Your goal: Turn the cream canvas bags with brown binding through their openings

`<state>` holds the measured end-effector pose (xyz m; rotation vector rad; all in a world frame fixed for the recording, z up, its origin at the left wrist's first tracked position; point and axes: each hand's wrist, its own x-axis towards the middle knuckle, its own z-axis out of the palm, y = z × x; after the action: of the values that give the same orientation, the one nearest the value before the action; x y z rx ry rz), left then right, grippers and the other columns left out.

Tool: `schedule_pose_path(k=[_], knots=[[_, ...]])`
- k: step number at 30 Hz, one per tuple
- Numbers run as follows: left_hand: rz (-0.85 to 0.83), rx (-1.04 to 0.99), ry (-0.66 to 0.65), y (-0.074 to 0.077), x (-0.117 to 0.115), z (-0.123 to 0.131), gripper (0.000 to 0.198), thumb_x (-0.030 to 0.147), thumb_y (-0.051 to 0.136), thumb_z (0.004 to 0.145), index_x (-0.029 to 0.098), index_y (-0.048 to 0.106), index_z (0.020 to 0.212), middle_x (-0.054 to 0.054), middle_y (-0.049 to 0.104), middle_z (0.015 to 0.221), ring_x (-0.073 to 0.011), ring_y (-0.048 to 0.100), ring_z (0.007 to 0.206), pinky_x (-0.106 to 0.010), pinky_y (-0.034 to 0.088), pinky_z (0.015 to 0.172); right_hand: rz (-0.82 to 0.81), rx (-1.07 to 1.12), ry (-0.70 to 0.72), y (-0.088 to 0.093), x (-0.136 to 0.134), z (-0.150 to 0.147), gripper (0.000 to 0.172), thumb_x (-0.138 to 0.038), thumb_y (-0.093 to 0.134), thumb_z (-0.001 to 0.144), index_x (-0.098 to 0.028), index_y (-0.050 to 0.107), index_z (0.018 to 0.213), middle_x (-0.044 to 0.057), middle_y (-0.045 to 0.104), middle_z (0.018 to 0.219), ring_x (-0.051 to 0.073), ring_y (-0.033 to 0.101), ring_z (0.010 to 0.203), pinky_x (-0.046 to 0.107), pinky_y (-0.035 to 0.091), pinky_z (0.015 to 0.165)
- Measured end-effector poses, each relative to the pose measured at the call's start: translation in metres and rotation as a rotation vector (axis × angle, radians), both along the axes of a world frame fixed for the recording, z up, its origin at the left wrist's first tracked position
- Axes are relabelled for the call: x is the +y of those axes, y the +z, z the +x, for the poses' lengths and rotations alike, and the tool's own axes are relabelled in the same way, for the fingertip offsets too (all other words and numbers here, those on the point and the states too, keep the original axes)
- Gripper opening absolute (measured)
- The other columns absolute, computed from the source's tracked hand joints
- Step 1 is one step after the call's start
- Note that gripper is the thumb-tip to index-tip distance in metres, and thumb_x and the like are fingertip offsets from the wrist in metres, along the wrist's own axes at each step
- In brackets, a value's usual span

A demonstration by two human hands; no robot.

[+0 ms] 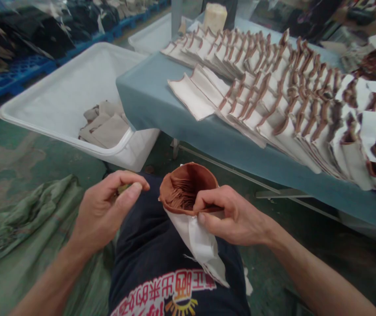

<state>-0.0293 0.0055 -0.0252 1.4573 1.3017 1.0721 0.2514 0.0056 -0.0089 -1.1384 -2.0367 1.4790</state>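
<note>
My right hand [232,215] pinches the rim of a brown-lined white fabric piece [188,193], held open like a cup above my lap, its white tail [204,248] hanging down over my dark shirt. My left hand [107,208] hovers just left of it, fingers curled with thumb and forefinger pressed together on something small and yellowish that I cannot make out. The two hands are a short gap apart.
A blue-covered table [148,101] at the right carries overlapping rows of the same white and brown pieces [273,92]. A white tub [66,92] with a few grey pieces [105,125] stands on the floor ahead. Green sacking [19,215] lies at left.
</note>
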Motion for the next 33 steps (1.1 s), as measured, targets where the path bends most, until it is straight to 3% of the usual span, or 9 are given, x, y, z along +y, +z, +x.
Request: schedule_pose_path(k=[2,5,7,10,16,21,23,29,33], knots=[[0.183,0.190,-0.187,0.005,-0.004,0.001,0.019,0.027,0.063,0.104,0.023,0.081,0.099,-0.001,0.083,0.098,-0.0209,0.075,0.092,-0.025,0.054,0.084,0.085,0.000,0.028,0.001,0.000,-0.001,0.010,-0.016,0.055,0.080,-0.018,0.061,0.072,-0.006,0.051,0.061,0.007,0.043,0.054,0.022,0.032,0.056],[0.324,0.268,-0.452,0.014,-0.005,0.015,0.026,0.019,0.049,0.110,0.022,0.075,0.107,-0.002,0.081,0.105,-0.0186,0.075,0.101,-0.025,0.052,0.093,0.251,-0.014,0.061,0.002,0.001,-0.001,0.013,-0.014,0.058,0.086,-0.018,0.066,0.076,-0.004,0.060,0.066,0.009,0.051,0.059,0.023,0.037,0.062],[0.379,0.339,-0.574,0.019,-0.002,0.027,0.030,0.017,0.043,0.112,0.021,0.071,0.103,0.000,0.078,0.098,-0.0165,0.071,0.094,-0.025,0.050,0.091,0.349,-0.040,0.094,0.003,0.002,0.000,0.014,-0.016,0.060,0.093,-0.017,0.070,0.083,-0.002,0.068,0.072,0.011,0.058,0.066,0.024,0.041,0.066],[0.357,0.413,-0.690,0.023,0.006,0.040,0.040,0.022,0.035,0.115,0.021,0.064,0.088,0.003,0.068,0.081,-0.0151,0.062,0.074,-0.027,0.045,0.074,0.432,-0.108,0.137,0.005,0.000,0.004,0.016,-0.021,0.061,0.102,-0.018,0.072,0.090,0.001,0.072,0.077,0.013,0.062,0.070,0.026,0.043,0.070],[0.266,0.402,-0.761,0.014,0.012,0.046,0.040,0.027,0.044,0.115,0.021,0.051,0.076,0.008,0.054,0.067,-0.0111,0.048,0.057,-0.026,0.033,0.058,0.450,-0.166,0.146,0.007,-0.003,0.009,0.018,-0.022,0.063,0.105,-0.018,0.073,0.090,0.002,0.072,0.077,0.013,0.063,0.069,0.026,0.042,0.068],[0.531,0.474,-0.719,-0.007,0.005,0.043,0.043,0.030,0.044,0.117,0.022,0.049,0.075,0.007,0.052,0.064,-0.0121,0.047,0.055,-0.030,0.031,0.056,0.354,-0.061,0.158,-0.011,-0.006,0.010,0.020,-0.026,0.064,0.107,-0.018,0.076,0.093,0.002,0.074,0.077,0.013,0.064,0.069,0.026,0.043,0.068],[0.541,0.453,-0.703,-0.011,-0.001,0.040,0.044,0.031,0.044,0.118,0.023,0.047,0.074,0.007,0.052,0.064,-0.0118,0.047,0.055,-0.029,0.031,0.056,0.314,0.021,0.152,-0.019,-0.007,0.010,0.020,-0.028,0.065,0.107,-0.018,0.076,0.093,0.002,0.075,0.078,0.013,0.065,0.070,0.026,0.045,0.069],[0.219,0.319,-0.742,-0.008,-0.018,0.027,0.021,0.019,0.049,0.112,0.023,0.062,0.096,0.005,0.068,0.082,-0.0113,0.063,0.072,-0.022,0.042,0.067,0.266,0.080,0.171,-0.021,-0.007,0.012,0.019,-0.029,0.067,0.108,-0.018,0.078,0.098,0.004,0.079,0.086,0.015,0.070,0.079,0.027,0.050,0.076],[0.075,0.310,-0.788,-0.004,-0.011,0.025,0.021,0.027,0.057,0.109,0.022,0.064,0.090,0.006,0.066,0.078,-0.0110,0.060,0.068,-0.022,0.041,0.065,0.307,0.034,0.181,-0.017,-0.006,0.014,0.020,-0.027,0.065,0.109,-0.016,0.078,0.098,0.006,0.080,0.088,0.015,0.072,0.080,0.026,0.051,0.076]])
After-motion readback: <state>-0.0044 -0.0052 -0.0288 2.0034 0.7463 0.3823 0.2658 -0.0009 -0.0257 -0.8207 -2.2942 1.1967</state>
